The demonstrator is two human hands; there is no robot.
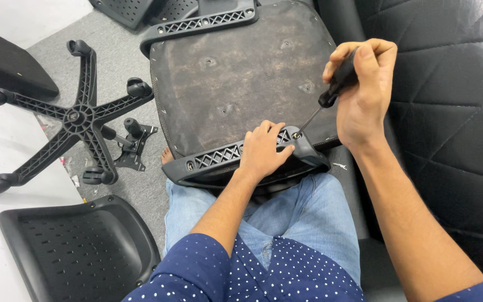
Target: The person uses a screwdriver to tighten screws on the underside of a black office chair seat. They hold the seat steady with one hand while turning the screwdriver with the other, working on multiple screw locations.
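Evidently a screw is being driven: the right hand (364, 92) grips a screwdriver (331, 95) on the armrest bracket (219, 159) at six o'clock of the upturned seat (236, 72); the left hand (264, 151) presses flat, steadying. Next needs firm, straight turning.

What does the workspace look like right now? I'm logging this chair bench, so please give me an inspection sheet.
Surface: upturned seat pan rests on the person's lap, worn underside up.
Job's things: screwdriver tip meets a screw in the near armrest bracket.
Clutter: star base with castors, small metal mechanism, perforated backrest shell on the floor.
Grippers: right hand grips the screwdriver; left hand presses the bracket.
Cables: nothing seen.
Surroundings: black quilted sofa, grey carpet.
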